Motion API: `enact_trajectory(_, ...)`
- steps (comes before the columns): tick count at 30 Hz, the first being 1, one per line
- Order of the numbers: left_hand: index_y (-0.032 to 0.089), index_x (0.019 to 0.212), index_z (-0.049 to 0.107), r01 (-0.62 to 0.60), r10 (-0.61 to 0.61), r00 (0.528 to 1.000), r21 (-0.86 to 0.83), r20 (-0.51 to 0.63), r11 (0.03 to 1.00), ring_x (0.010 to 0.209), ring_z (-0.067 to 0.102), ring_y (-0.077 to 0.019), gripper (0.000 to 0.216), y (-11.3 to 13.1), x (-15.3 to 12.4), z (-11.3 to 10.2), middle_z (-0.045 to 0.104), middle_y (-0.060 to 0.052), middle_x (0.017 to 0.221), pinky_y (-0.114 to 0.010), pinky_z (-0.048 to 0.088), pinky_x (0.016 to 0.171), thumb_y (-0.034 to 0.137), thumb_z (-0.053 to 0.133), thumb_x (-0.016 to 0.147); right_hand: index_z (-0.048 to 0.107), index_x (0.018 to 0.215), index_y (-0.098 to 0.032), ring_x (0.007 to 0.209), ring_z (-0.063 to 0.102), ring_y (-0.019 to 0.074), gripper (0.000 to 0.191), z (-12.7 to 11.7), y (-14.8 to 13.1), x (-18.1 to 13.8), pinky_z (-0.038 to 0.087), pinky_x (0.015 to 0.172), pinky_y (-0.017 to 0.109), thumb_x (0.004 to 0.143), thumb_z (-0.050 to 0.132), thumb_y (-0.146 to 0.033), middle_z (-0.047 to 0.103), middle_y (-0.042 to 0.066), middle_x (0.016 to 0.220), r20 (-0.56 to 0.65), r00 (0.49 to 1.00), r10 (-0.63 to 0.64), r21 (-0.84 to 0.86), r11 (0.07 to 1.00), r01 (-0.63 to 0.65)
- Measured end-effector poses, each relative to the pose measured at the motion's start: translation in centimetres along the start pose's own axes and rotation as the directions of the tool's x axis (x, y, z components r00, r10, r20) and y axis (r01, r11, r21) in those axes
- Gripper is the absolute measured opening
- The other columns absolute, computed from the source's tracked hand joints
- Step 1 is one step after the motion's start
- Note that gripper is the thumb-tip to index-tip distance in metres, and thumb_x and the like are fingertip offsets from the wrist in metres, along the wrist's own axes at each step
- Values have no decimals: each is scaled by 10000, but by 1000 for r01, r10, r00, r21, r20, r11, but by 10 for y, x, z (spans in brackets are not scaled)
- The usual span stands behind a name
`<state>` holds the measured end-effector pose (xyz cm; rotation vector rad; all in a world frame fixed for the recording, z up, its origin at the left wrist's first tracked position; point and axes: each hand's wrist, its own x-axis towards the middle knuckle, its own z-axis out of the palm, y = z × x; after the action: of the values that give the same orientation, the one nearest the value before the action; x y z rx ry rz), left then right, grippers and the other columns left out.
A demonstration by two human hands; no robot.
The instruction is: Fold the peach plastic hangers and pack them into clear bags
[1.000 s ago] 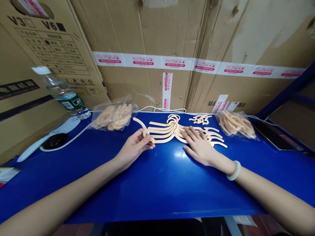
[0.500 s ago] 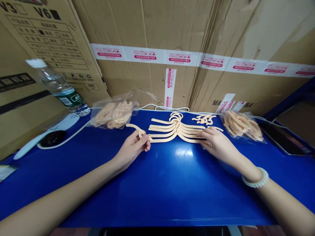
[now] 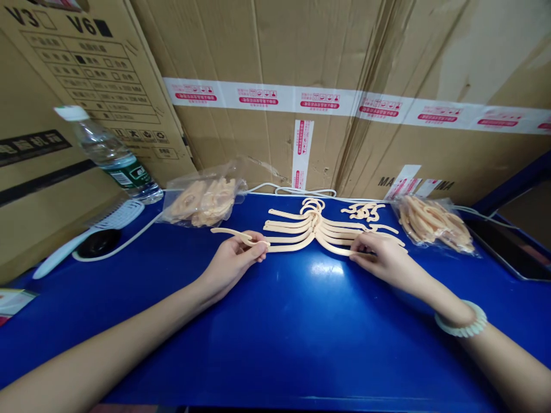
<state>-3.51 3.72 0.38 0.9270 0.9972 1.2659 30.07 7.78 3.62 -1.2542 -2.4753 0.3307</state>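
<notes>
Several beige plastic clothes hangers (image 3: pixel 297 248) lie nested on the blue table, their hooks toward the back and arms spread to both sides. My left hand (image 3: pixel 241 255) is closed at the left end of the front hanger, pinching a loose curved hanger piece (image 3: pixel 227 231) that sticks out to the left. What the fingertips cover there is hidden. My right hand (image 3: pixel 379 258) pinches the right arm of the front hanger (image 3: pixel 338 250) near its end. Behind that hand lie a small pile of hooked pieces (image 3: pixel 365 211) and a loose arm piece (image 3: pixel 385 229).
Clear bags of beige parts lie at back left (image 3: pixel 202 201) and right (image 3: pixel 434 223). A water bottle (image 3: pixel 116 160), hairbrush (image 3: pixel 114 221) and black mouse (image 3: pixel 99 243) stand or lie left. A dark phone-like device (image 3: pixel 503 252) is far right; cardboard boxes (image 3: pixel 267 51) wall the back.
The curved piece in my left hand has tilted flatter and lower. My right hand has moved slightly right and now pinches the front hanger's arm. The view has shifted a little.
</notes>
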Motion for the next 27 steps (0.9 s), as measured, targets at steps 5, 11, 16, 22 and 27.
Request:
enact_trajectory(5, 134, 792, 702, 13, -15, 1000, -94, -13, 995, 671, 571, -107, 307, -1, 3, -3, 639, -7, 700, -229, 464, 653, 274, 932, 645, 621, 819, -215, 730, 655, 222, 240, -12, 0, -1, 522, 696, 359, 897, 621, -442, 698, 60, 801, 51, 993, 109, 197, 973, -117)
enact_trajectory(11, 146, 823, 703, 51, -54, 999, -200, -9, 978, 716, 576, -102, 347, -1, 5, -7, 646, -4, 735, -213, 481, 701, 295, 953, 633, 695, 965, -208, 877, 692, 257, 351, -28, 5, -8, 561, 796, 387, 848, 705, -538, 734, 100, 977, 39, 991, 127, 371, 919, -133)
enact_trajectory(16, 152, 770, 664, 99, -79, 993, -259, 87, 961, 922, 630, -157, 298, 1, 2, -3, 682, -47, 1013, -308, 535, 857, 266, 926, 685, 716, 927, -210, 822, 683, 251, 355, -37, 5, -14, 556, 710, 361, 846, 708, -555, 731, 98, 912, 71, 987, 142, 387, 908, -158)
enact_trajectory(22, 161, 777, 635, 193, -140, 971, -285, 196, 939, 957, 644, -170, 277, 1, -2, -3, 689, -75, 1145, -369, 553, 918, 236, 898, 729, 696, 889, -211, 813, 668, 235, 317, -35, 1, -14, 551, 674, 335, 864, 698, -526, 706, 93, 897, 90, 989, 116, 383, 913, -142)
enact_trajectory(27, 158, 770, 633, 221, -159, 956, -248, 247, 943, 923, 656, -168, 271, 0, -3, -4, 673, -65, 1113, -319, 571, 839, 249, 887, 746, 683, 887, -210, 788, 673, 229, 296, -32, -2, -13, 549, 677, 339, 867, 701, -505, 709, 89, 893, 100, 989, 111, 415, 899, -143)
